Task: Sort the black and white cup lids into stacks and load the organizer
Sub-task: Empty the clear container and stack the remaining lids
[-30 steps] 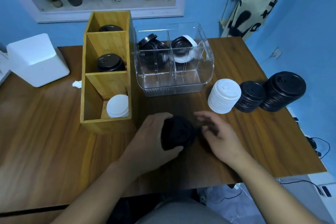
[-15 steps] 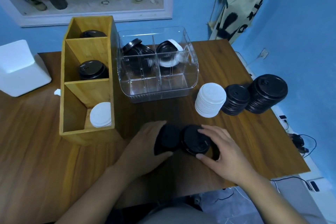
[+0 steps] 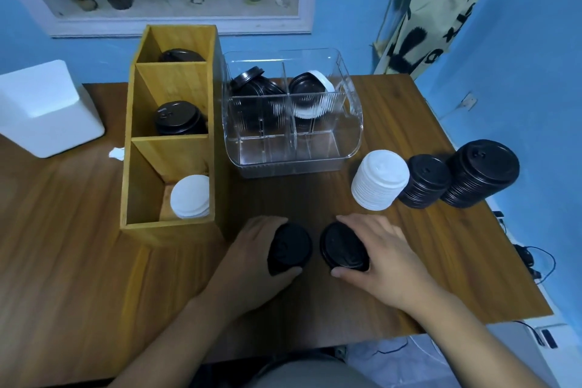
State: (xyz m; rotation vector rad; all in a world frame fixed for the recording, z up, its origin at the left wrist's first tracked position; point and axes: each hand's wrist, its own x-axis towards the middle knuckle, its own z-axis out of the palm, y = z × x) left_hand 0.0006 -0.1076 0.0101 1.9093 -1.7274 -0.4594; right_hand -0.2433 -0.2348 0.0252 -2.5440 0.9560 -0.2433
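**A:** Where are the hands, and what do they hold?

**B:** Both are in the lower middle of the frame, above the wooden table. The left hand grasps some black lids, with fingers curled over the top edge and the thumb under them. The right hand grasps a second set of black lids in the same manner. Both sets are tilted, so their round faces show to the camera. They are near each other, with a narrow gap between. How many lids each hand has, I cannot tell.

**A:** And the other lids?

**B:** At the middle right of the frame three stacks stand in a row: a white stack, just beside it a small black stack, then a wide black stack.

**A:** What about the organizers?

**B:** The wooden organizer stands at the centre left and has three compartments. The lowest one in the frame holds white lids that lean at its right wall. The middle one holds black lids, and the top one also holds dark lids. The clear organizer is in the upper middle, with black lids in its left rear section and black and white lids in its right rear section.

**A:** Anything else?

**B:** A white box is at the left edge.
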